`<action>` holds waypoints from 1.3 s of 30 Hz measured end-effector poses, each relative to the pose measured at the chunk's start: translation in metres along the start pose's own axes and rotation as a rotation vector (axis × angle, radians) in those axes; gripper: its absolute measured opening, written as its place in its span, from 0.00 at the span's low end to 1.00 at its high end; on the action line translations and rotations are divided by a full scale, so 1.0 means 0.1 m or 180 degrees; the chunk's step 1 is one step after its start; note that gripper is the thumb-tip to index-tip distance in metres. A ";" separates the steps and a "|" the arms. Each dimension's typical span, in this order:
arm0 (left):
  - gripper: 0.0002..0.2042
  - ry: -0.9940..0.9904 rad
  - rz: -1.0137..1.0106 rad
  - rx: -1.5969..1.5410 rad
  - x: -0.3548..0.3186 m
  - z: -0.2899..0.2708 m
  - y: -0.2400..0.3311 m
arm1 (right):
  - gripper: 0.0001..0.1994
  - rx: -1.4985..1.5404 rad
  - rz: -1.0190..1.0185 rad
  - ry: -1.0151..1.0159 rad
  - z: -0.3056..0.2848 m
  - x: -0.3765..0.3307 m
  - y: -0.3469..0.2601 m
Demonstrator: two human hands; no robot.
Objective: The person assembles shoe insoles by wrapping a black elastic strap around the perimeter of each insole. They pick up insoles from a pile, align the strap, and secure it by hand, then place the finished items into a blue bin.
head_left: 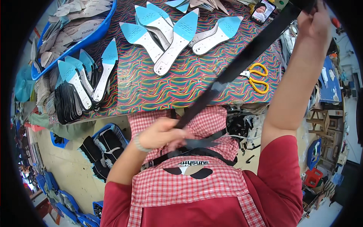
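Observation:
A long black strip (242,62) runs taut on a slant across my front, over the table's near edge. My left hand (162,134) is closed round its lower end, near my apron, and the loose tail below the fingers is blurred. Up at the far right, my right hand (314,22) grips the upper end with the arm stretched out. Beneath the strip lies a pair of scissors (258,78) with yellow handles. White shoe insoles with blue pointed tips (176,41) lie in loose groups on the table beyond my hands.
A colourful wavy-patterned cloth (151,90) covers the table. At its left stands a stack of black-edged insoles (70,94) beside a blue basket (107,24) of pale cut pieces. A phone (261,11) rests at the back right. A blue crate (123,132) stands on the floor.

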State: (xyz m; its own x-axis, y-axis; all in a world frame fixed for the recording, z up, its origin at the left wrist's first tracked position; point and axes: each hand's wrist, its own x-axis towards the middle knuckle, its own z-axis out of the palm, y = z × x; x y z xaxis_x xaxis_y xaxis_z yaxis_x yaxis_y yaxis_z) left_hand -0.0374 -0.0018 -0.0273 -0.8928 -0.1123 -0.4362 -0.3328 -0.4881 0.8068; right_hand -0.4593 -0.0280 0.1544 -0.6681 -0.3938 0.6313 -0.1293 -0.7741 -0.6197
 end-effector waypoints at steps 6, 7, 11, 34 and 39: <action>0.13 0.0988 -0.0193 0.0625 -1.13 -0.57 -0.14 | 0.11 -0.0346 0.0842 0.0977 -2.08 0.03 0.53; 0.13 0.1119 -0.0121 0.0305 -1.35 -0.68 -0.33 | 0.11 -0.0040 0.0871 0.1859 -2.58 0.06 0.59; 0.15 0.0843 -0.0563 0.0669 -1.53 -0.58 -0.62 | 0.02 0.1159 0.1692 0.2451 -2.79 -0.51 0.40; 0.12 0.2078 0.2313 0.0032 0.88 -0.12 0.54 | 0.08 -0.0700 0.2423 -0.1116 0.03 -3.02 0.29; 0.14 0.1830 0.1639 -0.0981 0.44 -0.20 0.48 | 0.07 -0.0499 0.2506 -0.1739 0.46 -2.87 0.28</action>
State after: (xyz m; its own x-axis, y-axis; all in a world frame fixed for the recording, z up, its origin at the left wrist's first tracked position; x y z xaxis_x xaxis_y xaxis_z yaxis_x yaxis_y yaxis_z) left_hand -0.0865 -0.0471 -0.0156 -0.5885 -0.7704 -0.2453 0.2477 -0.4606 0.8523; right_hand -0.2373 0.0402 -0.0225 -0.1777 -0.9774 0.1143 0.0865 -0.1312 -0.9876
